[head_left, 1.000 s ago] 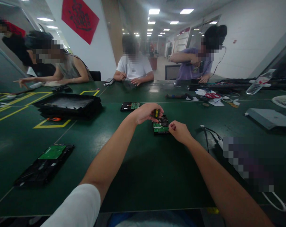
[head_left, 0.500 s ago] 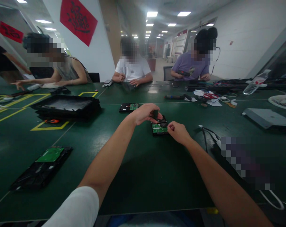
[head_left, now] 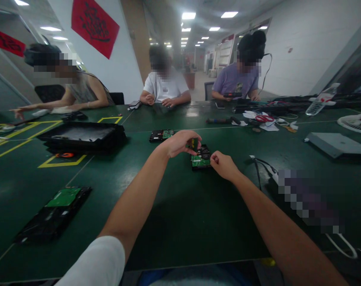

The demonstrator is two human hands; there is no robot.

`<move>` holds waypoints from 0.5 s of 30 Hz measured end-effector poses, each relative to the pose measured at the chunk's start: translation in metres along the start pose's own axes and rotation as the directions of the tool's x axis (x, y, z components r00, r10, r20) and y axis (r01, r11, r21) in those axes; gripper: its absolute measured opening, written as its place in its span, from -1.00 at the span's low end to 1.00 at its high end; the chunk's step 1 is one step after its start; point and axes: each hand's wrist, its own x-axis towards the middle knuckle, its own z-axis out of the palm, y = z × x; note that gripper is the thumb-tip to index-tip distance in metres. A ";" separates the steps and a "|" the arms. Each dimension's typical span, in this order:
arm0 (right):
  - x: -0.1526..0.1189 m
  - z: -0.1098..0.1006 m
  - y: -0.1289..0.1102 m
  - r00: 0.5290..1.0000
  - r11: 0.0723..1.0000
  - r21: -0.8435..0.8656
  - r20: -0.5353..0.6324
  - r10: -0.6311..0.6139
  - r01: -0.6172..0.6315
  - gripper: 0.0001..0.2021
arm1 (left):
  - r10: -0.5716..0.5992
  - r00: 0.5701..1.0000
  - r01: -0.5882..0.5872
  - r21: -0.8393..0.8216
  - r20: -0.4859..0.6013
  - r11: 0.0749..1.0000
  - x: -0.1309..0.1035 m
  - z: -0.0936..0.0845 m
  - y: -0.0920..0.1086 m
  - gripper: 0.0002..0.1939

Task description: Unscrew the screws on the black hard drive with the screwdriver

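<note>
Green tabletop (head_left: 168, 238) supports the hard drive (head_left: 200, 161), where we find our left hand (head_left: 179, 143) closed round a yellow-marked tool (head_left: 195, 143), our right hand (head_left: 224, 163) tightly curled beside it, hold unverifiable; sideways pressure on a loosely braced drive could cause slippage.

Only one camera is at work here, worn on a head at the near edge of the counter (head_left: 180, 222). It faces forward and down across the green top, with both forearms reaching away from just beneath it. The view is wide, running past people opposite to the ceiling lights. No second view shares it.
</note>
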 end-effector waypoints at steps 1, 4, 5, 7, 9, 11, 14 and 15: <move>0.000 0.000 0.000 1.000 1.000 0.000 0.004 0.002 -0.002 -0.96 | -0.014 1.000 0.014 -0.030 -0.007 0.999 0.000 0.001 0.000 -0.78; 0.000 -0.001 0.000 1.000 1.000 0.005 0.017 0.000 0.000 -0.95 | -0.015 1.000 0.014 -0.069 -0.014 0.997 0.002 0.003 -0.002 -0.81; 0.000 -0.001 0.000 1.000 1.000 0.007 0.020 0.001 -0.001 -0.95 | -0.006 1.000 0.005 -0.059 -0.009 0.998 0.002 0.003 -0.002 -0.81; 0.000 -0.002 0.000 0.999 1.000 0.015 0.038 0.007 -0.007 -0.94 | 0.015 1.000 -0.015 -0.014 -0.005 1.000 0.003 0.002 -0.003 -0.80; 0.000 -0.002 0.000 0.999 1.000 0.019 0.046 0.015 -0.016 -0.93 | 0.034 0.999 -0.033 0.034 -0.023 0.999 0.003 0.000 -0.003 -0.77; 0.000 -0.002 0.000 0.999 1.000 0.022 0.046 0.020 -0.021 -0.91 | 0.048 0.998 -0.045 0.068 -0.045 0.997 0.003 -0.002 -0.003 -0.76; -0.001 -0.002 -0.001 0.999 0.999 0.023 0.040 0.025 -0.026 -0.89 | 0.026 0.999 -0.024 0.078 -0.022 0.997 0.002 -0.004 -0.003 -0.74; -0.001 -0.002 -0.002 0.999 0.999 0.022 0.036 0.026 -0.026 -0.88 | 0.006 1.000 -0.005 0.065 -0.010 0.998 0.002 -0.003 -0.002 -0.73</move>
